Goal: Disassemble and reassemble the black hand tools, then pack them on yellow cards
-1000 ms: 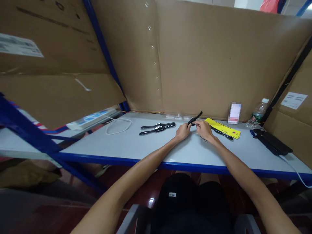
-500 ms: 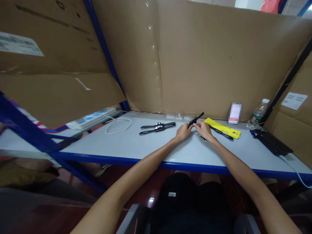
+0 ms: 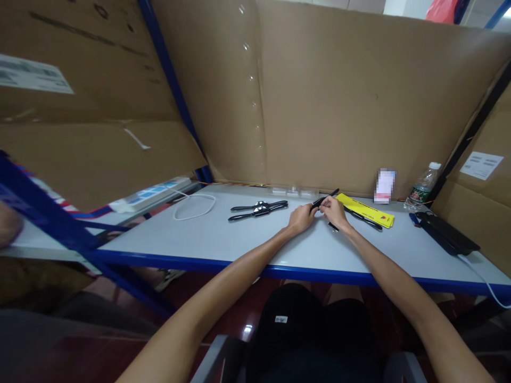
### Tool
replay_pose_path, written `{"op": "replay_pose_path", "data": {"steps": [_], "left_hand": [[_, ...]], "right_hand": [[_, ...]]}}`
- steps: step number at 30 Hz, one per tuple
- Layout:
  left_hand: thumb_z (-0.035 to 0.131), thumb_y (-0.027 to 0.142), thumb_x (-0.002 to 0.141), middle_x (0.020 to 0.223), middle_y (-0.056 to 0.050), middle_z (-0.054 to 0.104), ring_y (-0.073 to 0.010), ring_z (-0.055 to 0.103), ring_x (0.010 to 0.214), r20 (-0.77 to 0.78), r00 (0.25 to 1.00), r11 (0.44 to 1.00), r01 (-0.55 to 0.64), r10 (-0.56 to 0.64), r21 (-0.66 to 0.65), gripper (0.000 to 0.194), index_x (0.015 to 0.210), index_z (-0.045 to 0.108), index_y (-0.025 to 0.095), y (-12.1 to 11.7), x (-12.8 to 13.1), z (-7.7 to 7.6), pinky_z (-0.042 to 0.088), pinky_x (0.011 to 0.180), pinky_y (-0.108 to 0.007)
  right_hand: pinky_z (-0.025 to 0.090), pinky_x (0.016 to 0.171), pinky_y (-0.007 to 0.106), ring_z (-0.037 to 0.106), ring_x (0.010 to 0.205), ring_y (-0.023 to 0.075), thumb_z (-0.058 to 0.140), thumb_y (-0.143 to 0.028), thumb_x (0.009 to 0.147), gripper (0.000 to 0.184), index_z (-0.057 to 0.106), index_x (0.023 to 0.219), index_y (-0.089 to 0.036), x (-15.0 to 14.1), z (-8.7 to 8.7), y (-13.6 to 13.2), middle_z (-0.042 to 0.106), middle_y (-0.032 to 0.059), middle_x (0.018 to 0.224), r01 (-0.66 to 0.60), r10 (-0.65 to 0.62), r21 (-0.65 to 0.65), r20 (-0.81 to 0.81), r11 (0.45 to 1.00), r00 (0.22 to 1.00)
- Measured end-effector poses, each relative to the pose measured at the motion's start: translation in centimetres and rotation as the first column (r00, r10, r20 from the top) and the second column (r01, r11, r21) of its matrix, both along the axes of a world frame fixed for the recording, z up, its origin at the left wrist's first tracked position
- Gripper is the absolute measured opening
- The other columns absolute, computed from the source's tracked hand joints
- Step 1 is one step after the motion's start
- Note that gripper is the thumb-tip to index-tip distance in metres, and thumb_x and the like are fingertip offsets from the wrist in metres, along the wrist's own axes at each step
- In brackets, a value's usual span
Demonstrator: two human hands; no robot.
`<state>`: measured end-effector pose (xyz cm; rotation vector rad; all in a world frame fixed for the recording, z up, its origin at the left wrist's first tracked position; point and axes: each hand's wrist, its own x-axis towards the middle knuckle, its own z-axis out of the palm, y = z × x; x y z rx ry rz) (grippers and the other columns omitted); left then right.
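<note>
Both of my hands are together at the middle of the table, around a black spokeshave [image 3: 318, 202] with one handle pointing up and to the right. My left hand [image 3: 302, 217] is closed on its near end. The fingers of my right hand [image 3: 334, 212] pinch at its middle, where any small part is hidden. Below my right hand lies a small black piece [image 3: 334, 227] with a shiny end. To the left, two black spokeshaves [image 3: 261, 211] with shiny centres lie side by side. Another long black handled tool [image 3: 364, 217] rests against yellow cards [image 3: 371, 209] on the right.
Clear plastic pieces [image 3: 293, 191] lie along the cardboard wall [image 3: 339, 106]. A blurred phone-like item [image 3: 385, 186], a water bottle [image 3: 421, 189] and a black case [image 3: 449, 232] with a white cable stand right. A white cable [image 3: 194, 217] and power strip [image 3: 155, 193] are left.
The spokeshave in my hands has tilted lower, its raised handle shifting slightly right and down. My fingers have shifted a little around it. At far left, part of another person has come further into view.
</note>
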<state>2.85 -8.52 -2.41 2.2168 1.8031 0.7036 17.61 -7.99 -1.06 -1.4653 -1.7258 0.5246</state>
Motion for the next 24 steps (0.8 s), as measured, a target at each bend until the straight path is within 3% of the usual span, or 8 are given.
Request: {"op": "replay_pose_path", "data": {"steps": [4, 6, 9, 13, 17, 20, 24], "left_hand": [[0.039, 0.044, 0.104, 0.111, -0.016, 0.076, -0.0298, 0.069, 0.107, -0.03, 1.0, 1.0, 0.003, -0.003, 0.005, 0.042, 0.113, 0.072, 0.019, -0.2, 0.1, 0.2, 0.046, 0.08, -0.031], [0.039, 0.043, 0.105, 0.111, -0.016, 0.076, -0.0293, 0.07, 0.107, -0.049, 0.999, 1.0, 0.0, 0.0, 0.007, 0.042, 0.113, 0.071, 0.019, -0.3, 0.0, 0.3, 0.046, 0.079, -0.031], [0.037, 0.043, 0.105, 0.11, -0.016, 0.076, -0.0287, 0.071, 0.103, -0.119, 0.993, 1.0, 0.009, -0.007, 0.018, 0.042, 0.116, 0.07, 0.02, -0.5, -0.1, 0.3, 0.045, 0.078, -0.031], [0.035, 0.044, 0.105, 0.107, -0.017, 0.076, -0.0294, 0.071, 0.099, -0.275, 0.958, 0.995, 0.09, -0.077, 0.037, 0.045, 0.122, 0.068, 0.019, -0.9, -0.3, 0.2, 0.046, 0.079, -0.032], [0.039, 0.046, 0.104, 0.103, -0.016, 0.076, -0.0295, 0.071, 0.097, -0.346, 0.911, 0.972, 0.237, -0.224, -0.007, 0.044, 0.116, 0.07, 0.019, -0.3, -1.1, 0.3, 0.044, 0.079, -0.033], [0.038, 0.048, 0.104, 0.098, -0.015, 0.076, -0.0277, 0.07, 0.092, -0.314, 0.9, 0.952, 0.303, -0.304, -0.052, 0.046, 0.102, 0.073, 0.019, 0.7, -1.8, 0.4, 0.041, 0.075, -0.031], [0.031, 0.048, 0.106, 0.082, -0.013, 0.074, -0.0236, 0.066, 0.078, -0.222, 0.909, 0.936, 0.344, -0.353, -0.081, 0.056, 0.081, 0.071, 0.018, 1.7, -2.3, 0.2, 0.035, 0.069, -0.03]], "right_hand": [[0.045, 0.067, 0.024, 0.067, 0.075, 0.0169, 0.064, -0.017, 0.081, 0.007, 0.066, 0.087, -0.02, 0.2, 0.2, -0.1, 0.073, 0.0017, 0.08, 0.032, -0.064, 0.144, 0.225, 0.989, 0.972], [0.043, 0.068, 0.025, 0.066, 0.079, 0.0184, 0.064, -0.017, 0.08, 0.009, 0.068, 0.087, -0.021, 0.7, 0.6, -0.3, 0.073, 0.0031, 0.082, -0.048, -0.027, 0.186, 0.379, 0.981, 0.925], [0.039, 0.065, 0.024, 0.065, 0.078, 0.0181, 0.063, -0.015, 0.076, 0.011, 0.069, 0.083, -0.021, 2.3, 1.4, -0.1, 0.074, 0.0036, 0.082, -0.157, 0.073, 0.127, 0.505, 0.979, 0.86], [0.037, 0.059, 0.022, 0.063, 0.068, 0.0139, 0.06, -0.009, 0.071, 0.013, 0.069, 0.075, -0.018, 5.6, 2.0, 0.7, 0.072, 0.0021, 0.075, -0.13, 0.167, -0.113, 0.449, 0.985, 0.877], [0.036, 0.051, 0.021, 0.059, 0.056, 0.0117, 0.062, -0.012, 0.069, 0.005, 0.065, 0.069, -0.016, 8.0, 2.2, 0.9, 0.069, 0.0019, 0.064, -0.217, 0.359, -0.43, 0.284, 0.876, 0.889], [0.035, 0.049, 0.021, 0.056, 0.052, 0.0106, 0.064, -0.014, 0.069, 0.002, 0.064, 0.068, -0.015, 8.2, 2.5, 0.5, 0.068, 0.0016, 0.062, -0.261, 0.406, -0.486, 0.222, 0.834, 0.886], [0.033, 0.05, 0.021, 0.053, 0.051, 0.0095, 0.063, -0.018, 0.074, 0.004, 0.065, 0.071, -0.016, 8.1, 3.0, -0.1, 0.066, 0.0002, 0.06, -0.268, 0.398, -0.461, 0.212, 0.846, 0.893]]}}
